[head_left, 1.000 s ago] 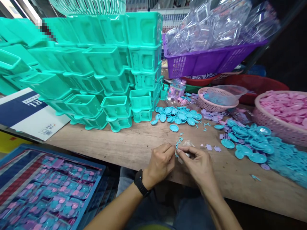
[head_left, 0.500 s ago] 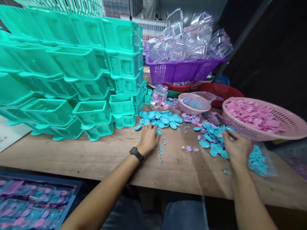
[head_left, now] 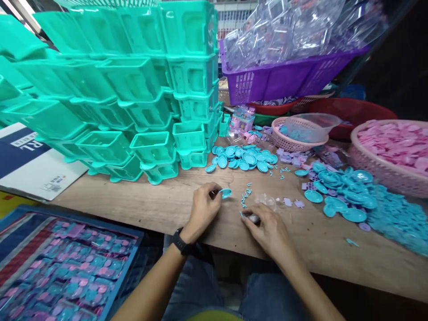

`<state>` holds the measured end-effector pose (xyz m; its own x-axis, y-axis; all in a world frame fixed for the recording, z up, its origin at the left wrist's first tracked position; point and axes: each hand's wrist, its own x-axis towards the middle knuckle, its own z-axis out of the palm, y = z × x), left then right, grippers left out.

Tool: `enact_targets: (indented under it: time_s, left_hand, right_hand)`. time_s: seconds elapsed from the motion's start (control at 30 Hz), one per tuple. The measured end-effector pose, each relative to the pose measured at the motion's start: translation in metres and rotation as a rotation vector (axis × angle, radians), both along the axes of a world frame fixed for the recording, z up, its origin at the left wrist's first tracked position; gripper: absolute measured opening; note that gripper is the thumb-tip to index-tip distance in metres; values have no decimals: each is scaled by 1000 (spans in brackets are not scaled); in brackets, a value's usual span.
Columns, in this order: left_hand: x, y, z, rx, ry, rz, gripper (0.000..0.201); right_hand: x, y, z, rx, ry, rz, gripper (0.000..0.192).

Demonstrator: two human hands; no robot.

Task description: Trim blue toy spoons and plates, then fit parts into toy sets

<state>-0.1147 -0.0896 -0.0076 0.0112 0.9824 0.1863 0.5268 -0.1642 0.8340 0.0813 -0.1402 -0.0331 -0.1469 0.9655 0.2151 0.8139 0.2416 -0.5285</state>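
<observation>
Between the thumb and fingers of my left hand (head_left: 204, 206) is a small blue oval dish (head_left: 225, 193), tilted above the wooden table. My right hand (head_left: 265, 223) is pinched on a small blue hook-like piece (head_left: 241, 214), of which only the tip shows. Several more blue hook-like pieces (head_left: 246, 195) lie loose between and beyond my hands. A heap of blue oval dishes (head_left: 249, 158) spreads behind them. To the right is a second pile of larger blue dishes (head_left: 347, 187), mixed with purple parts. Two flat lilac pieces (head_left: 293, 203) lie near my right hand.
Stacked green bins (head_left: 155, 151) stand along the left back. A purple basket (head_left: 287, 80) of clear plastic boxes is behind. Pink baskets (head_left: 384, 167) and a bag of blue parts (head_left: 401, 216) sit right. A blue-edged crate (head_left: 129, 258) of packed pieces stands low left.
My left hand has drawn back from the dish heap with one blue dish. My right hand has left the right-hand pile, moved left and pinched a small hook-like piece. The view has shifted.
</observation>
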Motion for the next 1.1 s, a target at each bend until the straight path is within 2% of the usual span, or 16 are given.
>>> enact_targets:
  time_s: [0.13,0.33,0.47,0.6,0.7,0.77,0.9,0.97,1.1]
  left_hand:
    - [-3,-18,-6,-17,-93,35,12]
    - [6,-26,-7,-62,-178,49,14]
    - [10,-28,-4,-60,-216,78,12]
    - [13,-29,-3,-173,-304,83,4]
    - [16,-29,-6,-230,-440,110,11]
    - [18,-28,-8,-234,-544,123,15]
    - [23,-30,-9,-339,-690,86,20]
    - [26,-30,-9,-374,-693,90,15]
    - [32,-31,-11,-330,-628,110,6]
  right_hand:
    - [-6,3,-5,45,-107,18,18]
    - [-5,3,-9,174,-243,0,26]
    - [0,0,-7,132,-198,63,22]
    - [1,2,-8,122,-206,69,21]
    - [2,8,-9,131,-224,61,20]
    - [5,10,-6,115,-154,33,21]
    - [13,8,8,30,170,-49,25]
    - [16,5,15,-24,355,-113,30]
    - [14,-2,24,-185,653,-188,37]
